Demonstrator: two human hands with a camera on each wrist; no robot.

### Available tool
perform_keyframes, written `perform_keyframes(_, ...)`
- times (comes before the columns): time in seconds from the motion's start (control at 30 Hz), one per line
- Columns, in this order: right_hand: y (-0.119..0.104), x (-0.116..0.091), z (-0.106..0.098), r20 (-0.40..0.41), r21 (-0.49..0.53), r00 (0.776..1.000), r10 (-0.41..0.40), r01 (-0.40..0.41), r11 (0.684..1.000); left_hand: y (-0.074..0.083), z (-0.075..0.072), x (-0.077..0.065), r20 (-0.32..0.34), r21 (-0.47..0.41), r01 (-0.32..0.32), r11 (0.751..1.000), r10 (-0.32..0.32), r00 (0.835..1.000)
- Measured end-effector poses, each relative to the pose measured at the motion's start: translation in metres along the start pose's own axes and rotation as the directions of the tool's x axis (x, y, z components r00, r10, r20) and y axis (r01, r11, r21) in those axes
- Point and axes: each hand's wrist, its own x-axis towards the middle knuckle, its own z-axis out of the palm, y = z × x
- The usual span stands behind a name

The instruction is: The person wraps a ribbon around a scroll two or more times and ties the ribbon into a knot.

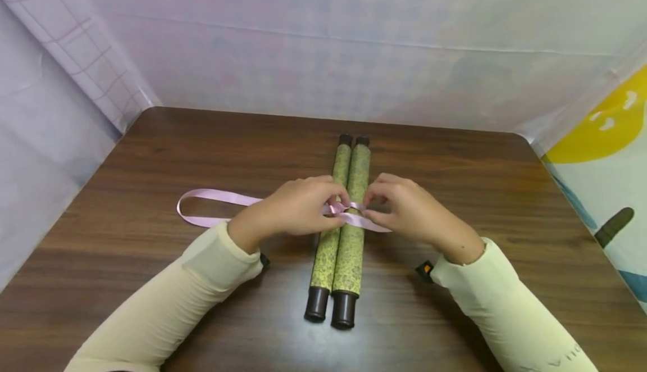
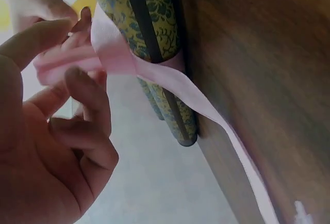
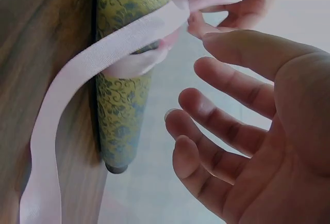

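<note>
A scroll [image 1: 349,259] in yellow-green floral brocade lies on the table as two side-by-side rolls with dark end knobs. Pink ribbon [image 1: 356,220] wraps around its middle, with a gathered fold on top. My left hand [image 1: 305,206] pinches that fold of ribbon between thumb and fingers, above the scroll. In the right wrist view, the left fingertips [image 3: 196,25] show at the fold. Just right of the ribbon, my right hand [image 1: 404,206] has its fingers [image 3: 221,131] spread and gently bent, with nothing between them. Its thumb tip comes close to the left fingertips.
A long ribbon loop [image 1: 217,195] lies on the table left of the scroll, and a shorter tail [image 3: 41,157] trails to the right. The brown wooden table [image 1: 202,147] meets a pale curtain [image 1: 354,51] at its back edge.
</note>
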Motion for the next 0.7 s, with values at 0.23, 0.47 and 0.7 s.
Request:
perform_keyframes(0.23, -0.003, 0.008, -0.001, 0.003, 0.028, 1.0, 0.012, -0.012, 1.0, -0.002, 0.002, 0.002, -0.003, 0.202, 0.005, 0.979, -0.005, 1.0)
perform_keyframes(0.47, -0.007, 0.015, 0.0, -0.013, 0.027, 1.0, 0.001, 0.0, 1.0, -0.004, 0.002, 0.004, -0.006, 0.276, 0.029, 0.961, -0.029, 1.0)
perform_keyframes(0.7, -0.006, 0.018, 0.001, -0.013, 0.042, 1.0, -0.012, 0.013, 0.999, -0.006, 0.0, 0.004, -0.109, 0.215, 0.1, 0.972, -0.078, 0.991)
